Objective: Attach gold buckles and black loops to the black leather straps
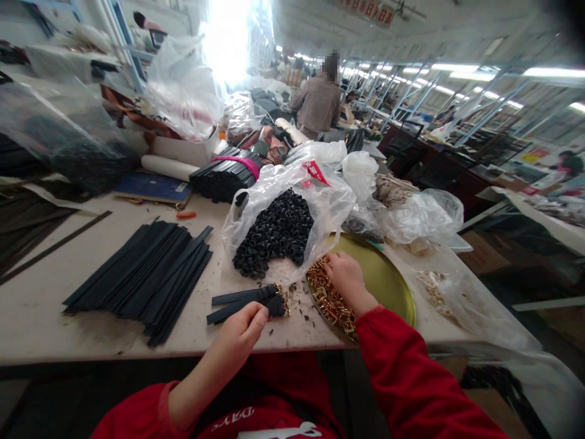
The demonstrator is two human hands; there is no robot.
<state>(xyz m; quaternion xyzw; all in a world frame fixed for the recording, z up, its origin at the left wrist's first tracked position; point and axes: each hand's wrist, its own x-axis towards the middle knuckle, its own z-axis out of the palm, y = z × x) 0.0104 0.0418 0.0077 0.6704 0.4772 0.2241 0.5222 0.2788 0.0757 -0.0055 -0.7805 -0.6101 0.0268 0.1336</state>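
Observation:
My left hand [244, 323] is closed, thumb against fingers, on a black strap [275, 305] at the table's front. Beside it lie more black straps [237, 297] with gold buckles [287, 303] at their right ends. My right hand [346, 275] reaches into a heap of gold buckles [329, 303] on a round gold tray [393, 283]; its fingers are pinched at the buckles, their tips partly hidden. Behind both hands, an open clear plastic bag [326, 210] holds many small black loops [278, 228]. A stack of loose black straps [141, 271] lies to the left.
Farther back are a bundle of black strips [226, 177] with a pink tie, a blue book [153, 188], an orange piece [186, 214] and a white roll [169, 166]. Plastic bags [423, 216] crowd the right. A person [317, 103] sits beyond the table.

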